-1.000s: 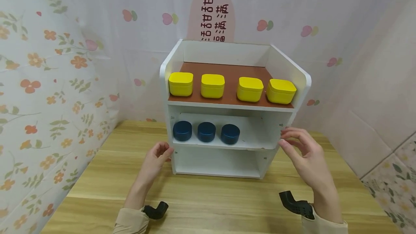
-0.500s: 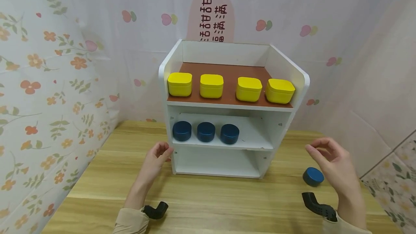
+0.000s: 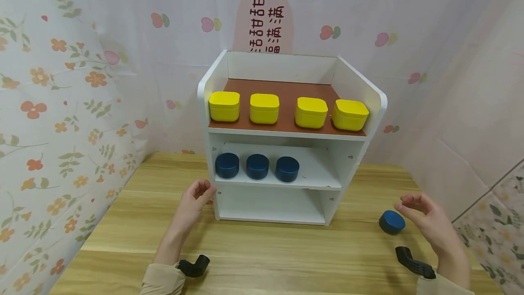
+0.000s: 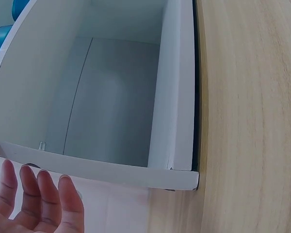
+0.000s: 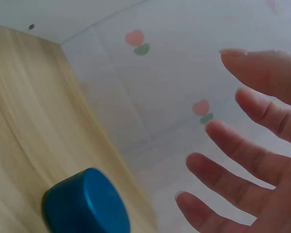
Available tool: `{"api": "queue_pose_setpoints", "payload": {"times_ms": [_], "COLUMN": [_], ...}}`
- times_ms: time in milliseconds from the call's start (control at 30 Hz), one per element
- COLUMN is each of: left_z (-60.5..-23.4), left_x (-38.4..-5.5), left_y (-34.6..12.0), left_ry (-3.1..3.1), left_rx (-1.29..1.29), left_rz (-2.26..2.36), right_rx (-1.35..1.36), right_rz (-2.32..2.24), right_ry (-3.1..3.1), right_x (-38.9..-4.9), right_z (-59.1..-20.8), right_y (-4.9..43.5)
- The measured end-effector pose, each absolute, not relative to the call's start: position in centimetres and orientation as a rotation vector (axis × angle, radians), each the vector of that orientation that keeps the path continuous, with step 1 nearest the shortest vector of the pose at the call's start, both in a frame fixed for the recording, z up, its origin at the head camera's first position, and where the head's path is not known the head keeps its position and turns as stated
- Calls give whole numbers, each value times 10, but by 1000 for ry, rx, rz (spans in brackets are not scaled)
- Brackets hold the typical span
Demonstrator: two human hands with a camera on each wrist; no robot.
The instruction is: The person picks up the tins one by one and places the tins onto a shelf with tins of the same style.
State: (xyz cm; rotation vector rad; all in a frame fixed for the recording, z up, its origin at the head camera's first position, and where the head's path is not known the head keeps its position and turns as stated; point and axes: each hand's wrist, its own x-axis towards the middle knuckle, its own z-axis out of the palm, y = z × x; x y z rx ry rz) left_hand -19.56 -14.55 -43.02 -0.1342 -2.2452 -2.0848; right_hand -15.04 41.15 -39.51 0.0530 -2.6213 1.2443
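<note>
A white shelf unit (image 3: 270,185) stands on the wooden table. My left hand (image 3: 195,201) is at its left side panel, thumb by the front edge; in the left wrist view the fingers (image 4: 41,196) lie loosely bent just outside the panel. Whether they touch it I cannot tell. My right hand (image 3: 430,222) hovers just right of a round blue tin (image 3: 392,222) on the table, its fingers spread and holding nothing. That tin shows at the bottom of the right wrist view (image 5: 89,204), apart from the fingers (image 5: 223,179).
Three similar blue tins (image 3: 257,166) sit in a row on the middle shelf, with bare board to their right. Several yellow boxes (image 3: 264,109) line the brown top shelf. The lowest compartment (image 3: 272,205) shows bare white boards. Patterned cloth (image 3: 176,81) hangs behind the table (image 3: 286,258).
My right hand has moved away from the shelf's right side, rightward and down to the loose blue tin, which has come into view. The left hand has stayed at the shelf.
</note>
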Motion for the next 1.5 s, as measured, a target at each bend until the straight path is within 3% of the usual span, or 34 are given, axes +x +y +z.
{"api": "queue_pose_setpoints", "payload": {"times_ms": [600,1500], "left_z": [-430,-433], "left_x": [-198,-198], "left_y": [-145,-148], "left_ry": [-2238,-2282], "left_rx": [-151,-138], "left_rz": [-2074,-2044], "right_rx": [-57,-93], "right_rz": [1287,1289], "right_ry": [-2711,-2879], "right_x": [-154,-168], "right_z": [-434,-452], "right_y": [433,431]}}
